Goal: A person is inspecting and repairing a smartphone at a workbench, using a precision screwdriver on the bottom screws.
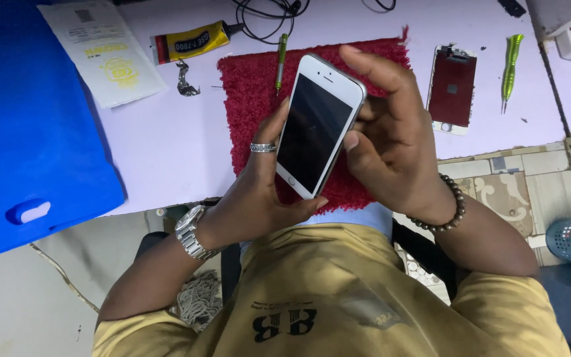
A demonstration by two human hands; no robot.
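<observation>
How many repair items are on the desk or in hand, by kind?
White smartphone with dark screen, held in left hand and right hand: 1
Detached red-backed screen panel: 1
Green-handled screwdrivers: 2
Yellow glue tube: 1
Total: 5

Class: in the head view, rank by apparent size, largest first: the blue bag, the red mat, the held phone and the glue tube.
1. blue bag
2. red mat, partly hidden
3. phone, held nearer the camera, so it looks bigger
4. glue tube
</observation>
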